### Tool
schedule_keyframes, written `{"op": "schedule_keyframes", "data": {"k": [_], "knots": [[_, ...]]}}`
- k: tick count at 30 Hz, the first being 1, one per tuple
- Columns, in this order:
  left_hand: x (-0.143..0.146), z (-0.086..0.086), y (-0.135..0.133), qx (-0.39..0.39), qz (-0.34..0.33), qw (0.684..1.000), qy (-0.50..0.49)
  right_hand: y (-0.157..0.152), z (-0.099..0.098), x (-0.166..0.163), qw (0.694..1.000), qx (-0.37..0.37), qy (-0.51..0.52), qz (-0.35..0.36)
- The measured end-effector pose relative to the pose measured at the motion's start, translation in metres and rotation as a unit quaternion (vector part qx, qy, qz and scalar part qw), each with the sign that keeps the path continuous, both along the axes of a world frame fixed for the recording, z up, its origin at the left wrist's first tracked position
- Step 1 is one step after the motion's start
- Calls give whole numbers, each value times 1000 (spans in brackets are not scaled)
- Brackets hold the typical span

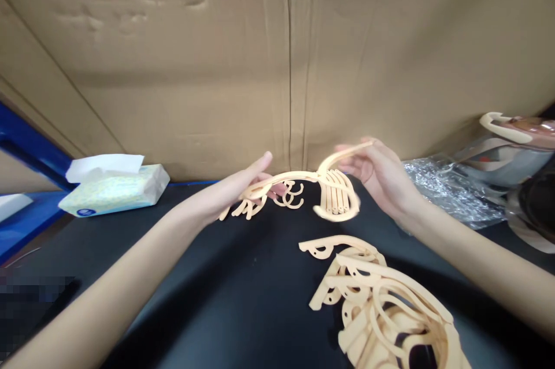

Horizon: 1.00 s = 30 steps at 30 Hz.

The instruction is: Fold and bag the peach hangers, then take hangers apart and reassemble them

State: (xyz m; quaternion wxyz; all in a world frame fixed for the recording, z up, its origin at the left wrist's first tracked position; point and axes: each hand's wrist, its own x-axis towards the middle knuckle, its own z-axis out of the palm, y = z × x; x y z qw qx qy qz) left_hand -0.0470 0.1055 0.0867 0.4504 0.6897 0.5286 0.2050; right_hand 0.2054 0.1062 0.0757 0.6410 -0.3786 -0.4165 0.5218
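My left fingers [258,168] and right fingers [366,170] clamp a smooth, bowed cream hanger [295,176]; curved, looped parts [401,270] heap on black counter [243,294].

Brown cardboard wall [195,68] behind black tabletop [243,299]

The left forearm [130,268] and right forearm [477,250] are bare and slender, tapering toward slim, bare fingers [366,171].

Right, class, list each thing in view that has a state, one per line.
Hanger: held up, sides spread, hook hanging down
Left hand: gripping one end
Right hand: gripping the other, slightly blurred
Pile of hanger pieces: loosely heaped, overlapping
Tissue pack: open, tissue sticking out
Clear plastic: crumpled
Cardboard: dented, creased
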Motion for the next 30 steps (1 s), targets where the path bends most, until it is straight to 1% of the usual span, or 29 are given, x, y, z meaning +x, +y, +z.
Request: {"op": "schedule_keyframes", "data": {"k": [1,2,3,5,8,9,11,13,14,16,18,20,22,23,24,25,26,27,28,30], "knots": [[7,1,-5,-59,-45,994,-83,2,-1,3,999,28,-15,-10],[12,0,-10,-102,-71,981,-149,4,-2,7,998,56,-38,-14],[16,-1,-13,-134,-74,967,-203,6,-2,11,994,84,-70,-17],[21,-3,-16,-152,-30,951,-267,10,-2,18,979,130,-154,-21],[26,-5,-17,-148,38,927,-343,12,-3,22,942,168,-290,-23],[27,-6,-17,-146,54,923,-353,10,-3,20,927,178,-331,-16],[31,-9,-17,-141,89,924,-344,5,-6,14,890,205,-406,9],[36,-13,-18,-133,113,931,-322,0,-9,8,849,225,-478,18],[38,-14,-19,-129,112,933,-317,-3,-11,5,829,228,-511,15],[41,-16,-22,-132,92,932,-325,-8,-11,2,785,230,-575,1],[44,-14,-25,-158,58,928,-333,-10,-9,2,732,247,-634,-27],[45,-10,-29,-206,24,915,-347,-10,-7,5,658,289,-692,-61],[45,-7,-33,-266,-11,890,-371,-9,-7,9,579,341,-737,-70],[45,-7,-35,-295,-28,874,-385,-9,-7,10,549,365,-750,-60],[45,-7,-36,-327,-45,858,-393,-9,-8,11,529,386,-754,-46],[45,-7,-38,-357,-58,845,-395,-9,-10,11,521,402,-752,-32],[46,-8,-40,-382,-66,834,-393,-10,-11,10,524,414,-744,-22],[47,-9,-41,-402,-70,826,-389,-12,-13,8,538,417,-733,-17],[48,-9,-43,-414,-71,820,-388,-14,-14,6,564,408,-718,-18],[51,-9,-46,-409,-73,818,-397,-18,-14,1,641,363,-676,-5]]}}
